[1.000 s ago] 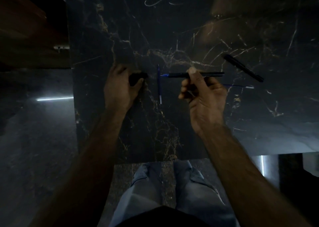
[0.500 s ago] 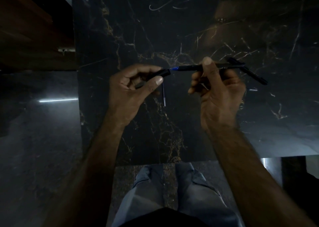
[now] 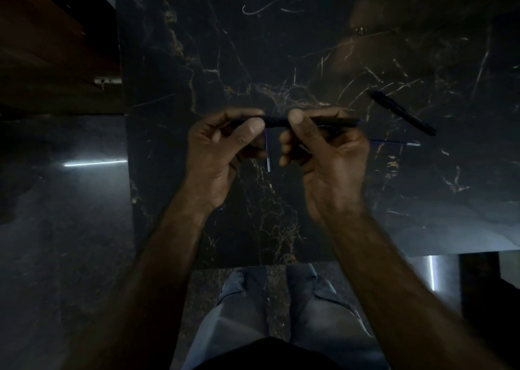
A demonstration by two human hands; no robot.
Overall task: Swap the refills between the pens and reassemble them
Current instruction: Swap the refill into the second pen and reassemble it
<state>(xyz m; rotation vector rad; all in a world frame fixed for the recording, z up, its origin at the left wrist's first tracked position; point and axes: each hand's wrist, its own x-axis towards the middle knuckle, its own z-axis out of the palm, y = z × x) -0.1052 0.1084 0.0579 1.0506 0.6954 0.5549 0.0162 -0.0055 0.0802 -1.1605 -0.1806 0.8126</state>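
Head view: pen (image 3: 277,122) now joined end to end, no blue showing; pinched in curled fingers of left hand (image 3: 222,150) and right hand (image 3: 326,156). Nearly rebuilt.

The left hand (image 3: 222,156) and right hand (image 3: 326,156) are bare. The left forearm (image 3: 157,257) and right forearm (image 3: 380,257) are also bare, uncovered all the way to the lower edge of the view. The left thumbnail (image 3: 255,125) and right thumbnail (image 3: 297,118) are short, trimmed close and pale. The right forearm's outline is soft with blur. The legs wear grey-blue trousers (image 3: 242,313) of a denim-like cloth. The cloth is creased in folds near the knees, and the right leg has a raised seam or pocket edge. A black top (image 3: 270,352) fills the bottom middle, and its rounded edge overlaps the trousers.
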